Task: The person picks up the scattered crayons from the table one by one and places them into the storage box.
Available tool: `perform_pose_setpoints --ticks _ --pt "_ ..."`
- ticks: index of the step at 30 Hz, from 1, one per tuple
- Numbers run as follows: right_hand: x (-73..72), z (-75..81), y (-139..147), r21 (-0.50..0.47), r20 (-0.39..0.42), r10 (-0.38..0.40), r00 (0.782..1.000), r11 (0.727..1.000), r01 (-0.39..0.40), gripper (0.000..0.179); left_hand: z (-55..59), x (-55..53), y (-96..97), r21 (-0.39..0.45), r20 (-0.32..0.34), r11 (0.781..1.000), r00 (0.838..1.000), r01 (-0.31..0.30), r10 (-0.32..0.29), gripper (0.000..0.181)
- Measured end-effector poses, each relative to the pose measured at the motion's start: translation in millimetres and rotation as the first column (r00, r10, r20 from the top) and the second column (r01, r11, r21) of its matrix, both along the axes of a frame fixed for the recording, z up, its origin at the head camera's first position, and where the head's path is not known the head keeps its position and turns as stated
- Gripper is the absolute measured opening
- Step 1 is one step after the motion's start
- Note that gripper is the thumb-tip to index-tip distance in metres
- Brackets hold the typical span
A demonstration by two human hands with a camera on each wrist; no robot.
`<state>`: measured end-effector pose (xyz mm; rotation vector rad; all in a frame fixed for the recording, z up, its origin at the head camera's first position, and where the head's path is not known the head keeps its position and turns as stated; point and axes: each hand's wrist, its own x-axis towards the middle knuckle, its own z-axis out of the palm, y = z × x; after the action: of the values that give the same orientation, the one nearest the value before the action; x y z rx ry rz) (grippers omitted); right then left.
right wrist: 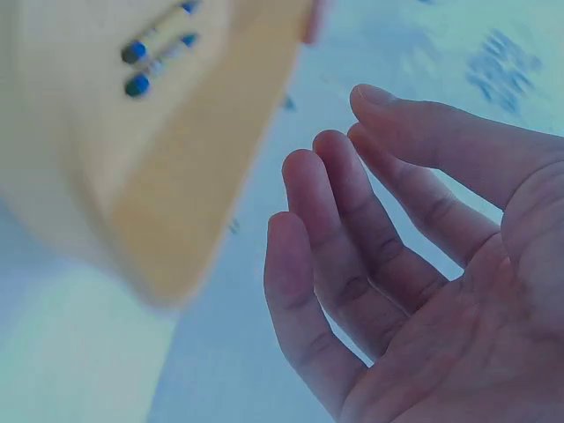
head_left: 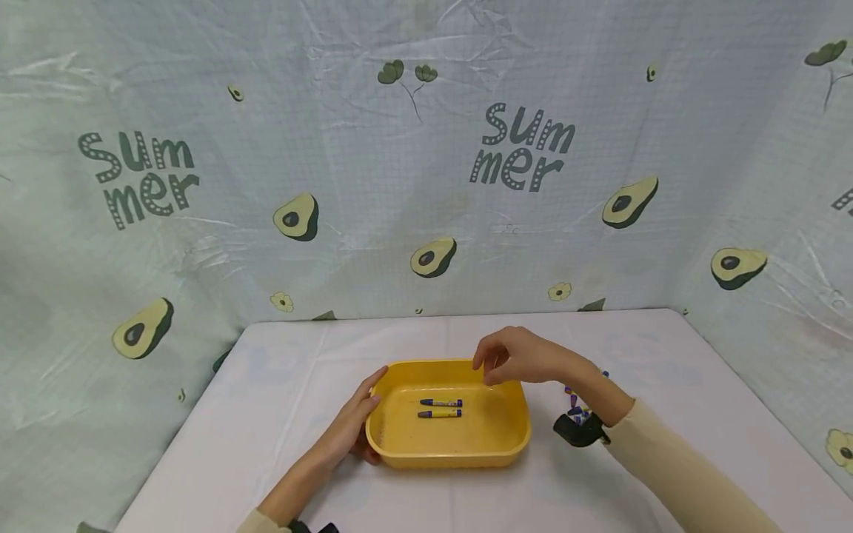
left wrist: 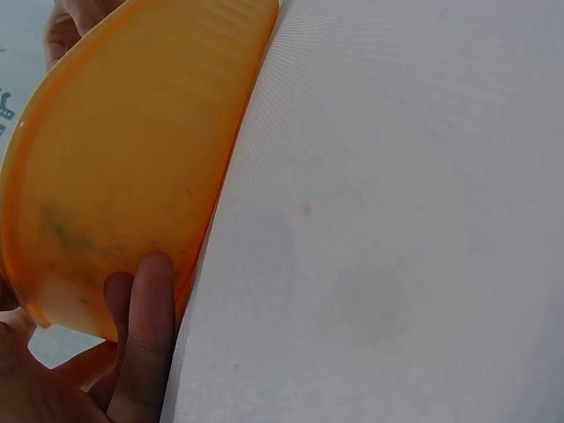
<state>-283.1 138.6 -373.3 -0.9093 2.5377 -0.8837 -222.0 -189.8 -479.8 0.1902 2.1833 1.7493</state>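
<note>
A yellow plastic tray [head_left: 460, 460] stands on the table. Inside it, side by side, lie two crayons: a whitish-wrapped one [head_left: 441, 403] and a yellow-wrapped one [head_left: 440, 414], both with dark blue ends. My left hand [head_left: 346, 429] holds the tray's left side; in the left wrist view its fingers [left wrist: 152, 326] lie against the outer wall. My right hand [head_left: 523, 355] is raised over the tray's far right corner. In the right wrist view its loosely bent fingers [right wrist: 352, 220] hold nothing and are apart from the tray.
Several small crayons [head_left: 573, 400] lie in a loose group on the table to the right, partly hidden by my right wrist. A white cloth [head_left: 280, 385] covers the table. Behind it hangs a pale curtain [head_left: 373, 148] printed with avocados and lettering.
</note>
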Motion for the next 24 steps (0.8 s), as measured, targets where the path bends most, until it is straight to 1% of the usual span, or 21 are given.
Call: perform_pose_setpoints --ticks 3,6,9,11,13,17,20,24 --pt "2.2 4.0 26 -0.05 -0.032 -0.048 0.998 0.998 0.047 0.015 -0.1 -0.1 0.8 0.006 0.003 1.0 1.0 -0.005 0.005 0.044" --pt "6.3 4.5 53 -0.074 -0.074 -0.114 0.991 0.991 0.108 0.016 0.0 0.2 2.3 0.019 0.008 1.0 1.0 -0.005 0.004 0.046" --pt "11.4 0.9 78 -0.087 -0.115 -0.179 0.977 0.982 0.17 0.016 0.5 0.5 3.1 0.01 0.015 1.0 1.0 -0.008 0.008 0.046" --pt "14.8 -3.2 94 -0.096 -0.129 -0.218 0.967 0.974 0.207 0.016 1.3 0.3 3.4 0.001 0.02 1.0 1.0 -0.017 0.017 0.046" --pt "17.5 -8.7 107 -0.092 -0.146 -0.242 0.959 0.969 0.23 0.014 1.9 0.0 3.0 -0.011 0.023 1.0 0.999 -0.024 0.024 0.046" --pt "22.3 -21.8 126 -0.044 -0.18 -0.25 0.951 0.968 0.246 0.014 2.0 -0.9 1.9 -0.013 0.02 1.0 1.0 -0.015 0.015 0.046" --pt "23.8 -31.0 134 0.001 -0.189 -0.237 0.953 0.97 0.242 0.013 0.6 -1.2 1.5 -0.012 0.021 1.0 1.0 -0.005 0.006 0.047" --pt "22.7 -41.0 140 0.028 -0.177 -0.217 0.96 0.974 0.225 0.014 0.4 -0.7 1.1 -0.012 0.027 1.0 1.0 -0.005 0.005 0.048"
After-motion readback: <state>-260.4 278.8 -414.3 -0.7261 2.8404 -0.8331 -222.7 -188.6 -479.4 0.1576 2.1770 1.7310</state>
